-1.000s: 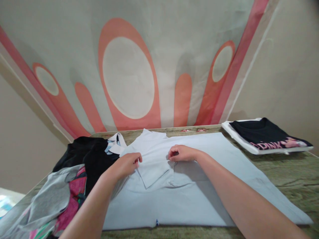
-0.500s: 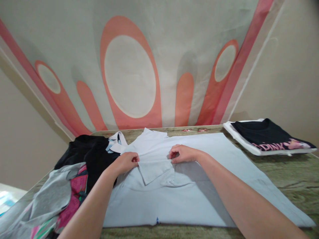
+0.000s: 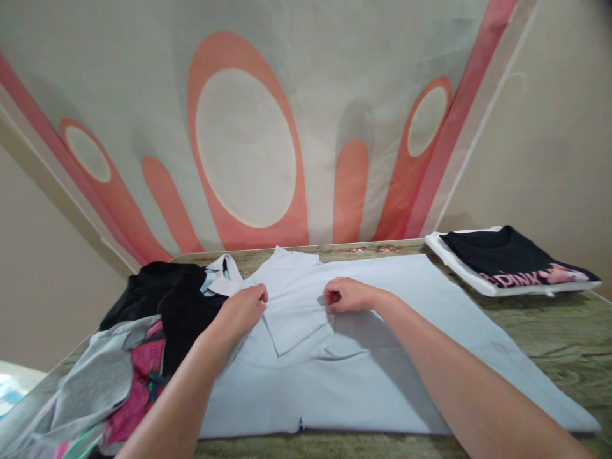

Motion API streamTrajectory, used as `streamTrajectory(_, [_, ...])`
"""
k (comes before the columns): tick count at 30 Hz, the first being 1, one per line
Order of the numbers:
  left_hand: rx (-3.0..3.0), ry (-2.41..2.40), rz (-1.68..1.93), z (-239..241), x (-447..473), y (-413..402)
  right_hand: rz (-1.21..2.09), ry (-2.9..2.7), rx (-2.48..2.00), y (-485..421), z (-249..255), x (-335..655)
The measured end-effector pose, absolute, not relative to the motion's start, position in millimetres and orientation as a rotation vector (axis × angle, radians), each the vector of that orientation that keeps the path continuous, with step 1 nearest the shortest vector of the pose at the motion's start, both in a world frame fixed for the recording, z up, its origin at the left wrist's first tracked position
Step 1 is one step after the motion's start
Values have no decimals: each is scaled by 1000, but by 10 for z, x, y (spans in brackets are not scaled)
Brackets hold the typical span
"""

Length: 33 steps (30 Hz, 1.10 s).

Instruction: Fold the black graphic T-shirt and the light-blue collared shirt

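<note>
Shirt: a pale blue polo shirt (image 3: pixel 363 376) lies flat across the middle of the table (image 3: pixel 564 338), collar end toward 12 o'clock, hem along the near edge at 6 o'clock.

Sleeve: one short sleeve (image 3: pixel 296 322) is folded in over the shirt's body, its corner pointing toward 6 o'clock, and sits between the two hands.

Left hand: the left hand (image 3: pixel 241 309), at 9 o'clock from the sleeve, has fingers curled and pinched on the sleeve's left upper edge, knuckles up.

Right hand: the right hand (image 3: pixel 349 294), at 3 o'clock from the sleeve, is closed in a loose fist with fingertips pinching the sleeve's right upper corner against the shirt.

Forearms: both bare forearms reach in from 6 o'clock, the right one crossing over the shirt's body.

Pile at 9 o'clock: unfolded clothes touch the shirt's left edge, with a black garment (image 3: pixel 162 299) on top at the far end, a grey garment (image 3: pixel 90 382) nearer, and a pink printed garment (image 3: pixel 138 389) showing beneath it. A white collar (image 3: pixel 222 277) pokes out just beside the left hand.

Stack at 2 o'clock: a folded black T-shirt (image 3: pixel 507 252) with pink lettering rests on a folded white garment (image 3: pixel 466 271), well apart from the hands.

Backdrop: a wall (image 3: pixel 248 127) painted with coral ovals and stripes rises behind the table at 12 o'clock.
</note>
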<state>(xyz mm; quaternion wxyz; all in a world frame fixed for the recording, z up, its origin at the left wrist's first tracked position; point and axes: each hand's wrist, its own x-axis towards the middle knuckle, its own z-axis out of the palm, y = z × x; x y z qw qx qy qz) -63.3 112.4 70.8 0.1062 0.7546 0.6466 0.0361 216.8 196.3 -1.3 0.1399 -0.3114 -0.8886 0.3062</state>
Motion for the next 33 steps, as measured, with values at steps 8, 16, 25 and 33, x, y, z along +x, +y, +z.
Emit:
streamTrajectory(8, [2525, 1353, 552, 277, 164, 873, 926, -2550, -865, 2004, -75, 2204])
streamTrajectory(16, [2578, 1587, 376, -43, 17, 1006, 663, -2363, -997, 1947, -122, 2074])
streamTrajectory(25, [2574, 1727, 121, -115, 38, 993, 335, -2545, -1356, 1893, -247, 2091])
streamTrajectory(33, [2581, 1735, 126, -90, 60, 844, 309, -2499, -1496, 1671, -154, 2063])
